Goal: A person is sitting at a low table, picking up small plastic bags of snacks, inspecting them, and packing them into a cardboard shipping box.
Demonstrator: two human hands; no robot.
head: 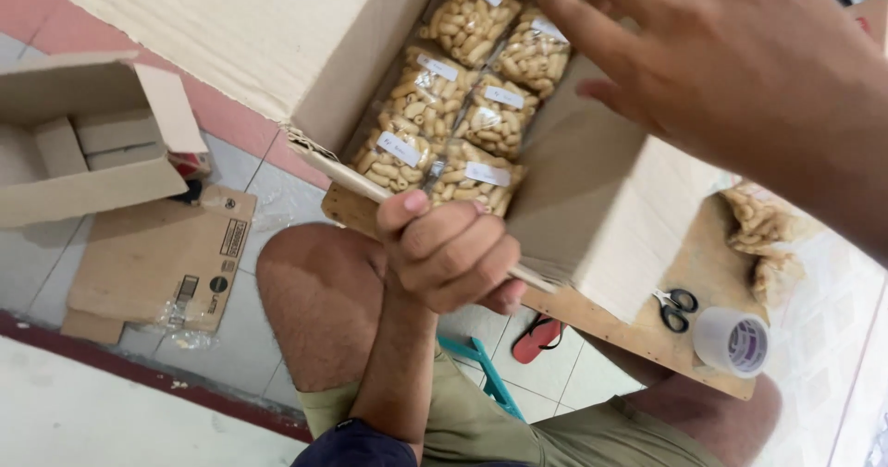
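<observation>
- While the left hand (450, 252) is clenched into a tight fist around the near flap (347, 178) of the open cardboard box (606, 213), the thumb points up over the flap's edge and the box tilts toward the person.
- The right hand (740, 65) hovers above the box's right side, fingers spread wide and holding nothing; whether it touches the cardboard I cannot tell.
- Inside the box lie 6 clear snack packets (450, 106) in 2 rows of 3, each filled with pale tube-shaped pieces and carrying a small white label.
- The box rests on a flat cardboard sheet (647, 333) across the person's lap, above bare knees and olive shorts.
- On that sheet, right of the box, sit black-handled scissors (676, 308) just beside a roll of clear tape (733, 340).
- More packets (760, 231) lie past the box's right wall.
- On the tiled floor to the left stand an empty open carton (79, 143) and a flattened carton (162, 259).
- A red sandal (537, 337) lies beneath the sheet.
</observation>
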